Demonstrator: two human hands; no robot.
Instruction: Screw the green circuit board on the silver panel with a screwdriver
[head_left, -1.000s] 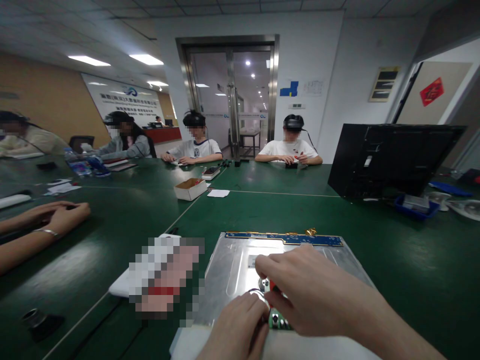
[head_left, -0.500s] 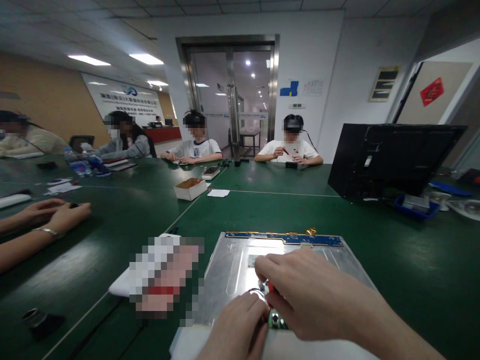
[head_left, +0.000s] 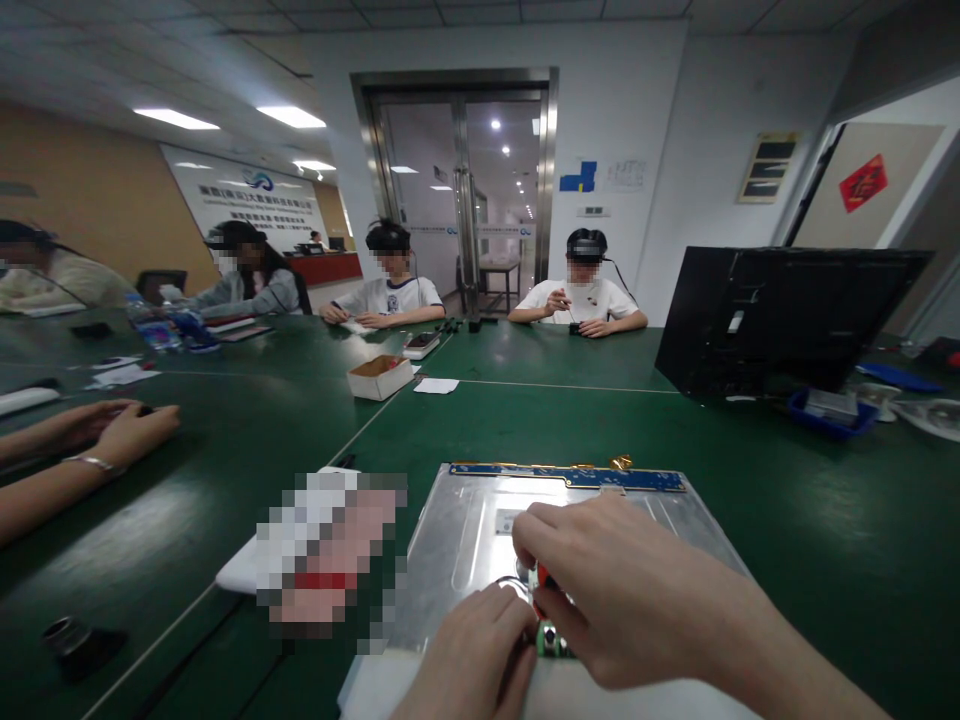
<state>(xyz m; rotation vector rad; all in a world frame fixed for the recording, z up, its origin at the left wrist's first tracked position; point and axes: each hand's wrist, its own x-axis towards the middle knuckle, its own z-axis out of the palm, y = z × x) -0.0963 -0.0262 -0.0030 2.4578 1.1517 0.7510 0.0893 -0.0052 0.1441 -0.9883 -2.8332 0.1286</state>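
Observation:
A silver metal panel (head_left: 442,560) lies flat in front of me, with a narrow blue circuit strip (head_left: 525,473) along its far edge. My right hand (head_left: 607,590) is closed over it, pinching a small red-handled tool (head_left: 541,576) whose tip is hidden. Beside it, my left hand (head_left: 480,640) has its fingers curled together against the left end of a small green circuit board (head_left: 553,640); whatever its fingertips hold is covered. A thin wire shows close to the left fingertips. White material (head_left: 622,690) lies under the near side of the panel.
Left of the panel is a white object (head_left: 240,570), partly pixelated. A dark cylindrical piece (head_left: 75,640) stands at lower left. Beyond are a co-worker's hands (head_left: 127,430), a small open box (head_left: 380,378), a black monitor (head_left: 787,320) and a blue tray (head_left: 832,415). Several people sit around the green table.
My hands stay in nearly the same place, with only a slight shift of the right hand. Across the table, a seated person's hands have moved a little.

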